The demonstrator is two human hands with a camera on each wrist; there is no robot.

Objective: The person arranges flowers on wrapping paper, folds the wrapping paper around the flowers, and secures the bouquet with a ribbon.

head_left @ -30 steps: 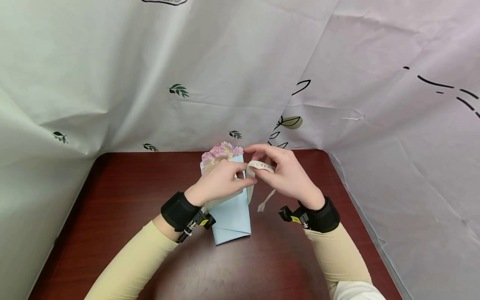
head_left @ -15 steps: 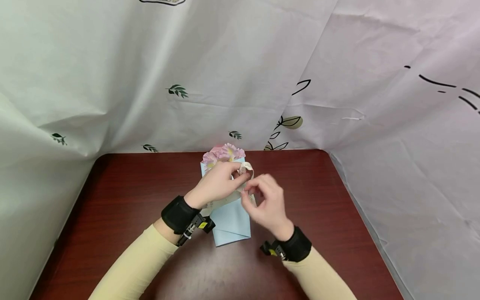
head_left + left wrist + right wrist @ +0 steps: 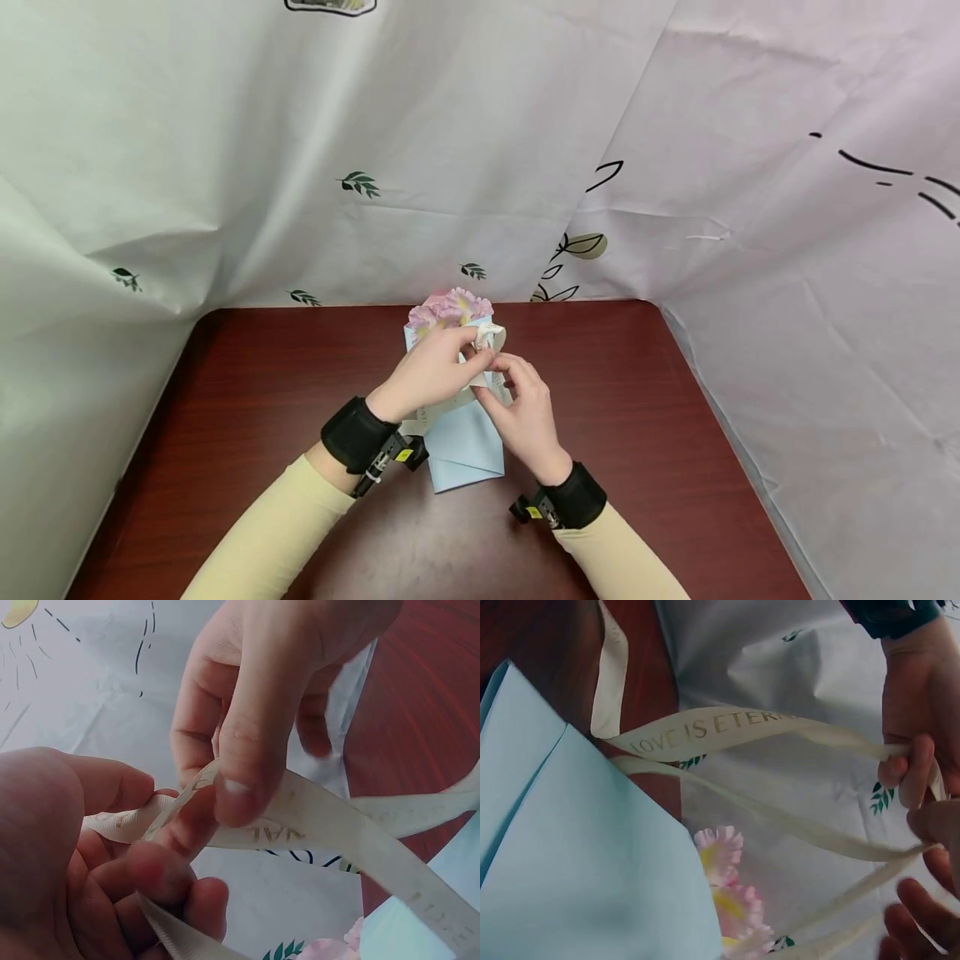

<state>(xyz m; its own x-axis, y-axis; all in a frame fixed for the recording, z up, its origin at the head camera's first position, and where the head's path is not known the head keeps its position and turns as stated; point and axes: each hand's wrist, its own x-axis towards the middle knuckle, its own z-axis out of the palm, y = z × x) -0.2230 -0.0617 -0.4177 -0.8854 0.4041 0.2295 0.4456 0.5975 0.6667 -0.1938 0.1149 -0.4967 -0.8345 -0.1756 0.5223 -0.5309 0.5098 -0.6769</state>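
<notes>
A bouquet of pink artificial flowers (image 3: 452,308) in light blue wrapping paper (image 3: 467,452) lies on the table under my hands. A cream ribbon (image 3: 712,733) with gold lettering, "LOVE IS ETERN…" readable, runs from the wrapping up to both hands. My left hand (image 3: 433,368) pinches the ribbon, with a loop standing above its fingertips in the head view. My right hand (image 3: 528,417) meets it from the right, and in the left wrist view its thumb and forefinger pinch a stretch of ribbon (image 3: 322,810). The fingers partly hide where the ribbon strands cross.
The dark red table (image 3: 285,358) extends around the bouquet. Behind it and along the sides hangs a pale cloth (image 3: 450,150) printed with leaves. A loose length of ribbon lies beside the wrapping in the right wrist view. Black camera bands (image 3: 360,435) circle both wrists.
My right hand has come down and left from beside the flowers to my left fingertips. The ribbon loop now stands above the left hand, which has barely moved.
</notes>
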